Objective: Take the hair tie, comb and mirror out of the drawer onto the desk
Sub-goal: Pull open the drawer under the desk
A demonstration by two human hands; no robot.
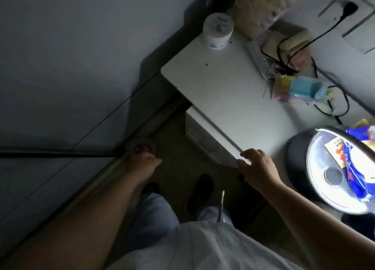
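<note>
My left hand [147,163] hangs low over the dim floor, left of the white desk [229,91]. Its fingers are closed, and red and dark loops that look like the hair tie [141,148] stick out at the fingertips. My right hand [257,166] lies on the desk's front edge with fingers apart on top and the thumb below, holding nothing. The white drawer front [199,137] sits under that edge, and its inside is hidden. I see no comb or mirror.
A white jar [218,31] stands at the desk's far corner. A power strip [258,58], black cables and a blue toy car [308,88] lie at the back. A dark round pot with a shiny lid [332,172] sits right of my right hand. A wall [71,67] is on the left.
</note>
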